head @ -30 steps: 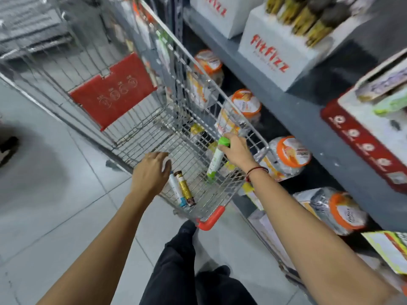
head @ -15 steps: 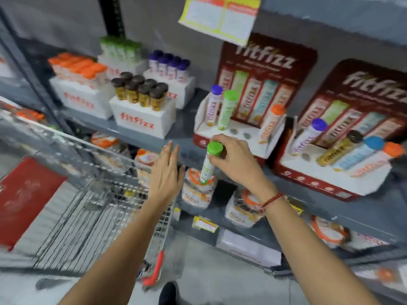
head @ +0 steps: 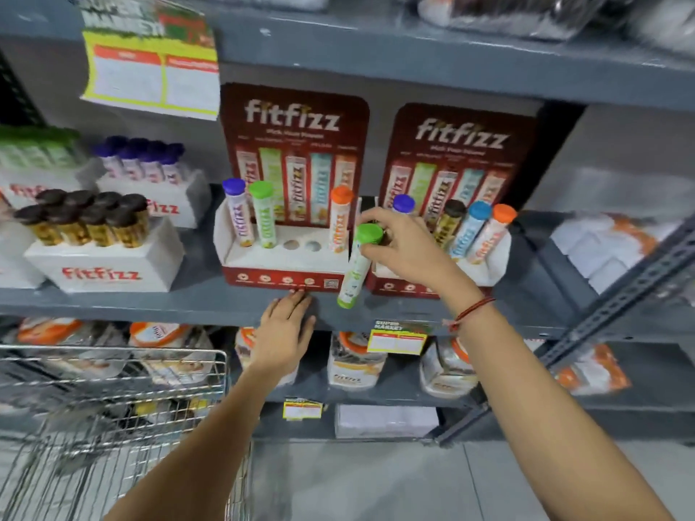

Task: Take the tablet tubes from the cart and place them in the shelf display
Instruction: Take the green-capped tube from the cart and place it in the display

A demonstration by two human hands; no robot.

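A person's right hand (head: 406,250) pinches a green-capped tablet tube (head: 356,270) just under its cap, holding it tilted in front of the gap between two red fitfizz display stands on the grey shelf (head: 150,300). The left display stand (head: 286,257) holds three upright tubes and shows two open holes. The left hand (head: 286,329) rests with fingers flat and together against the shelf's front edge, above the wire cart (head: 113,400).
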